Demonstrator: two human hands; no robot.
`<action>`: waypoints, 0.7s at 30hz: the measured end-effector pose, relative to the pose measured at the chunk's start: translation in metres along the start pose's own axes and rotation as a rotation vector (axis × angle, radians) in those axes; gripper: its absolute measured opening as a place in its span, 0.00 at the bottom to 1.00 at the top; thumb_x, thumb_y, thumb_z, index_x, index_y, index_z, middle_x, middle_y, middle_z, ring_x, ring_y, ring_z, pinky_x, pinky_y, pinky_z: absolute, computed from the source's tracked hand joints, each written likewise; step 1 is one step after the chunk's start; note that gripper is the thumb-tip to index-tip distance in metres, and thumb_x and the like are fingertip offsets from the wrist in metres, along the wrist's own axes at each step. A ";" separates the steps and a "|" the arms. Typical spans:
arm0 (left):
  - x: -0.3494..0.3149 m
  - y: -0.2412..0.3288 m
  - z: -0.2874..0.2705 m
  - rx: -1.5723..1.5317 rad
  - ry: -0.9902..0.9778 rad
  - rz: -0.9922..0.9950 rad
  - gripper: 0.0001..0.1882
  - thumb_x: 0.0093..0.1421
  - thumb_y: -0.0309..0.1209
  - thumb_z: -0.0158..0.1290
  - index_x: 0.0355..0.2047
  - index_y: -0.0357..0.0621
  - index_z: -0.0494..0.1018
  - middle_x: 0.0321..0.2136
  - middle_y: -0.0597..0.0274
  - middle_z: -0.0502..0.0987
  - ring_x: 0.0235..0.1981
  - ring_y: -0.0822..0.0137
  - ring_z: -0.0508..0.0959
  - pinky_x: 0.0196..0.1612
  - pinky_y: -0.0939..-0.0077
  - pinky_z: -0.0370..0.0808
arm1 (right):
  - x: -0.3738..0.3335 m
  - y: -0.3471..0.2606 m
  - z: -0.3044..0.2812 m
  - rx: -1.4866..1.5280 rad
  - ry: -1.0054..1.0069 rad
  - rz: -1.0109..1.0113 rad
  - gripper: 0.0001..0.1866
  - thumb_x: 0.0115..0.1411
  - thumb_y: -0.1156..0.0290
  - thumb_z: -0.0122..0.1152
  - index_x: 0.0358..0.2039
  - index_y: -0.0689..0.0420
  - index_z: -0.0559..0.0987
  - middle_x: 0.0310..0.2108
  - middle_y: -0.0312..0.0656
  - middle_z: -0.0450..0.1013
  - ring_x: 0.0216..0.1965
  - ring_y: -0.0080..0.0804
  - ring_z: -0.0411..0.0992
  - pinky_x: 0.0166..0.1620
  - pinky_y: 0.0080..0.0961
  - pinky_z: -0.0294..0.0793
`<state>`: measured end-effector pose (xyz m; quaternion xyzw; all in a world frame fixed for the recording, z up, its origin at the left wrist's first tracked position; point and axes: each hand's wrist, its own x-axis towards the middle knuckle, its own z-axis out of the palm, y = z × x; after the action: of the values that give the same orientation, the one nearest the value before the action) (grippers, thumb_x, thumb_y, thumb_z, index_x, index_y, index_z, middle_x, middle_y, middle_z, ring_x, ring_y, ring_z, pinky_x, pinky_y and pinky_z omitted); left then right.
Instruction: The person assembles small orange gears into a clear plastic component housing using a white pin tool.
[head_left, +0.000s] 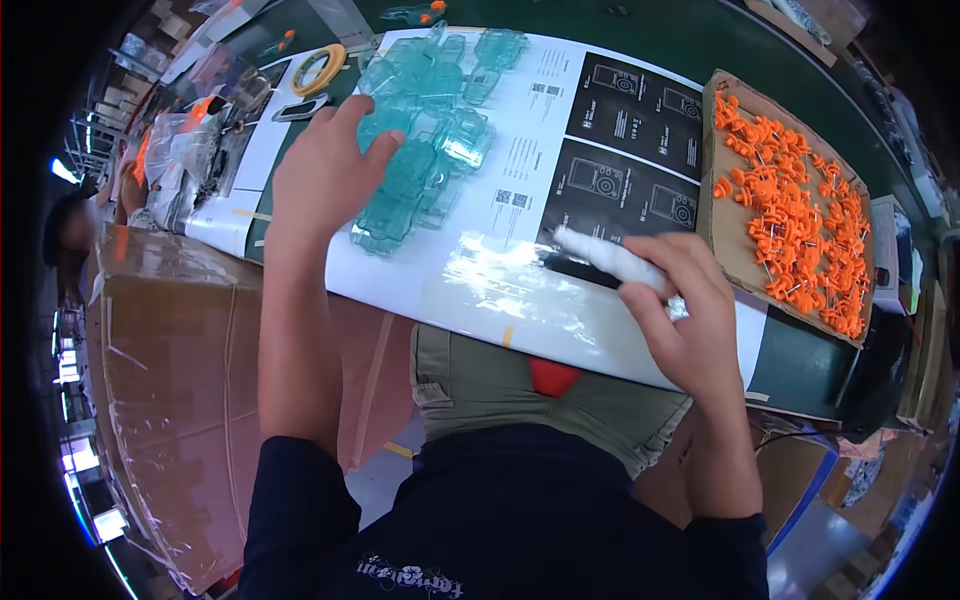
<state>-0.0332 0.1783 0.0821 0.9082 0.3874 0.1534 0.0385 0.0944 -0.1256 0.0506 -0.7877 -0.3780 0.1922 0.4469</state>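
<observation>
My left hand (322, 170) rests on the left side of a heap of clear teal plastic housings (430, 120), fingers spread over one piece at the heap's edge. My right hand (682, 305) grips a white pen-shaped tool (610, 260) wrapped in white, its tip pointing left over the printed sheet (520, 180). The sheet is white with black panels showing device pictures and lies flat on the green bench.
A shallow cardboard tray (722, 235) at the right holds many orange pins (795, 210). A roll of yellow tape (318, 68) and plastic bags (185, 150) lie at the far left. A large cardboard box (170, 400) wrapped in film stands left of my lap.
</observation>
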 end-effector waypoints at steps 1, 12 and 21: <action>0.007 -0.004 0.001 -0.004 -0.024 -0.009 0.22 0.63 0.40 0.59 0.55 0.47 0.75 0.50 0.56 0.79 0.48 0.52 0.79 0.49 0.58 0.75 | -0.005 0.004 -0.002 0.034 0.066 -0.060 0.16 0.58 0.78 0.65 0.48 0.60 0.81 0.46 0.44 0.73 0.45 0.35 0.70 0.48 0.28 0.71; -0.007 0.051 0.038 0.302 0.149 0.430 0.26 0.60 0.43 0.61 0.57 0.51 0.73 0.41 0.55 0.78 0.41 0.54 0.79 0.44 0.56 0.71 | -0.053 0.024 -0.024 0.444 0.449 -0.187 0.25 0.59 0.77 0.65 0.58 0.59 0.72 0.46 0.47 0.72 0.45 0.33 0.69 0.42 0.23 0.71; -0.004 0.066 0.047 0.313 0.099 0.466 0.29 0.55 0.33 0.60 0.59 0.50 0.70 0.42 0.56 0.73 0.39 0.54 0.76 0.42 0.59 0.67 | -0.070 0.041 -0.060 0.623 0.645 -0.226 0.28 0.68 0.66 0.63 0.65 0.59 0.67 0.47 0.46 0.72 0.45 0.30 0.70 0.42 0.23 0.73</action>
<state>0.0244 0.1319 0.0491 0.9591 0.1886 0.1404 -0.1576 0.1051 -0.2258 0.0446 -0.5892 -0.2274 -0.0082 0.7753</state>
